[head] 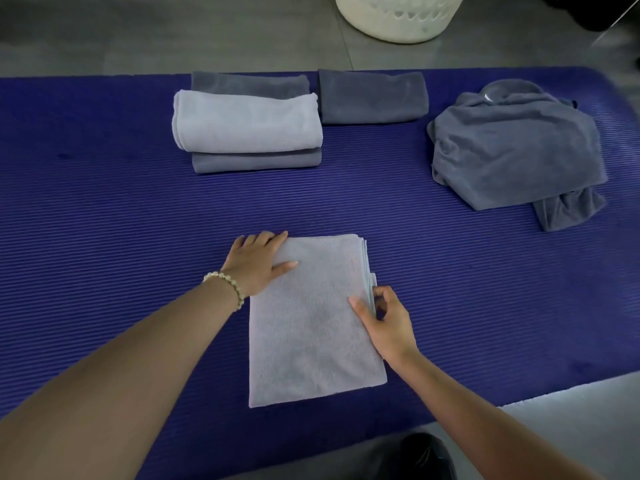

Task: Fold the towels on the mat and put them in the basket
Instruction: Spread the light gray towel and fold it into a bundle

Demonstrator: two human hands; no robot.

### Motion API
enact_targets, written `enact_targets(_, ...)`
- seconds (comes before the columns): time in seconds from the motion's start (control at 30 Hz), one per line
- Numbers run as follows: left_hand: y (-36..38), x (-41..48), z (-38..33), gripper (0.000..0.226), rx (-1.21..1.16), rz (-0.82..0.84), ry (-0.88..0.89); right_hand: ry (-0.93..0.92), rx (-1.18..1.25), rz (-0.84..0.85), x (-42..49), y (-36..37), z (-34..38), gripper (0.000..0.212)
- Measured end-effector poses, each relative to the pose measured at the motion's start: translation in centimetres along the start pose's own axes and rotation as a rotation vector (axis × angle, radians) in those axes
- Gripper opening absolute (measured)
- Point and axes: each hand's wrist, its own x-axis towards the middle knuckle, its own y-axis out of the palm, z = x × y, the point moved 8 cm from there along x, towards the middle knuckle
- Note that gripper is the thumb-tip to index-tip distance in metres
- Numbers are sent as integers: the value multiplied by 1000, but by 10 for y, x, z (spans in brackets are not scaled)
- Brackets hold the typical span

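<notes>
A light grey towel (311,327), folded into a tall rectangle, lies on the blue mat (104,202) in front of me. My left hand (258,263) rests flat on its upper left corner, fingers straight. My right hand (384,317) pinches the layered right edge between thumb and curled fingers. Farther back, a folded light towel (246,121) lies on a folded dark grey towel (256,162). Another folded dark grey towel (372,97) sits beside them. A rumpled heap of dark grey towels (516,150) is at the right. The white basket (398,15) stands on the floor beyond the mat.
Grey floor (138,36) surrounds the mat. A dark shoe or object (426,455) shows at the bottom edge near me. Something dark sits at the top right corner (609,12).
</notes>
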Motion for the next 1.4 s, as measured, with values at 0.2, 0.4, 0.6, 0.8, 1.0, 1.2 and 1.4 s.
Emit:
enact_targets(0.2, -20, 21, 1, 67, -18, 96, -36, 18, -9, 17, 9, -1, -5, 36)
enact_targets(0.4, -30, 17, -5, 57, -180, 268, -27, 16, -8, 50, 8, -1, -6, 35)
enact_targets(0.6, -24, -23, -18, 42, -696, 582, -193, 23, 4, 109, -1, 0, 5, 38)
enact_targets(0.8, -46, -80, -23, 65, -1250, 475, -202, 58, 56, 10, -25, -19, 11, 52)
enact_targets(1.0, -94, -107, -19, 36, -1767, 132, -224, 465, 491, 412, -51, 20, 21, 69)
enact_targets(1.2, -112, -111, 0, 32, -1673, -44, -202, 459, 977, 549, -42, 41, 85, 52)
enact_targets(1.4, -100, -117, 57, 53, -1308, -253, -116, -24, 647, 273, -2, 4, 123, 42)
